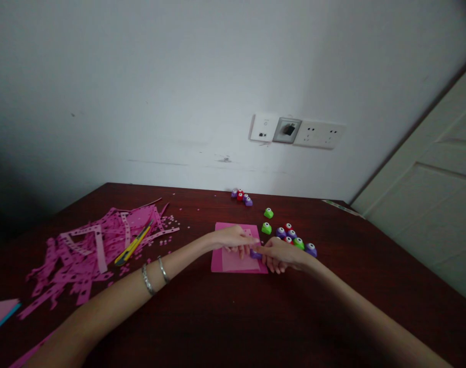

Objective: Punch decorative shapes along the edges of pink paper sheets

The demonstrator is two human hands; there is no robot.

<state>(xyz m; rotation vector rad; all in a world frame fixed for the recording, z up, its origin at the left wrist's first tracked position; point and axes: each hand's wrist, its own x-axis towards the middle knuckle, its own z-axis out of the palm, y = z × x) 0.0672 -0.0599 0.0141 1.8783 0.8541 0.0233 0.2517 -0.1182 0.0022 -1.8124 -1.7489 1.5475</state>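
Observation:
A small purple craft punch (255, 254) sits over the right side of the pink paper, between my two hands. My right hand (282, 253) is closed, fingers curled, with its thumb or index finger on the punch. From the left, my left hand (235, 238) reaches over a light pink sheet (233, 265), its fingers bent down on the paper and one finger stretched toward the punch. Under the light sheet lies a darker pink paper stack (216, 266). The fingers partly hide the punch and how the sheet meets it.
Several purple, red and green punches (299, 243) stand right of my hands, with more punches (248, 201) by the wall. At left, a yellow utility knife (133, 246) lies on a heap of punched pink strips (102, 250). Coloured paper (1, 314) lies at the table's left edge.

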